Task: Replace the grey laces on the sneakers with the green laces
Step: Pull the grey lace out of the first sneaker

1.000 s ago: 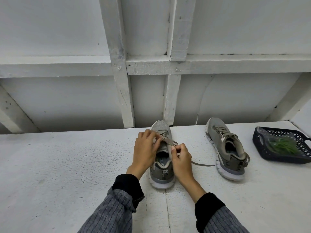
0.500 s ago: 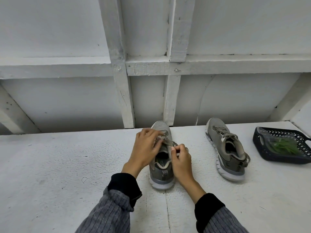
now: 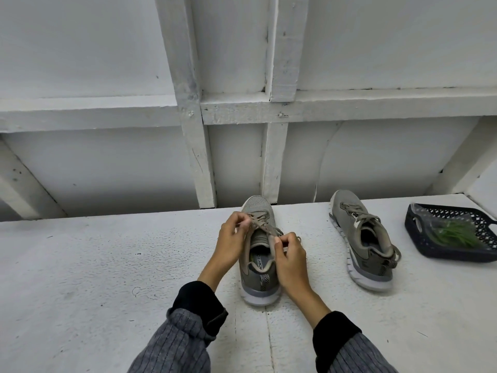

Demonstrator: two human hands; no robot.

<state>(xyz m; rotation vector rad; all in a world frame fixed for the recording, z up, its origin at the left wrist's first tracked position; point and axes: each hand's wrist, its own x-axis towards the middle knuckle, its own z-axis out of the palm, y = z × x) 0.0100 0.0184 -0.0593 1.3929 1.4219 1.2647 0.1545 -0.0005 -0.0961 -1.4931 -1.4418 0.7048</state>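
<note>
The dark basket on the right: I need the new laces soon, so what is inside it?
The dark basket holds green laces, apparently inside a clear plastic bag. The bundle hides the basket floor and whatever else may lie beneath it.

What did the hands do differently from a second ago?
Left hand slid a bit toward the toe of the near sneaker, still pinching its grey lace. Right hand keeps its grip at the tongue. Other sneaker and basket stayed put.
</note>
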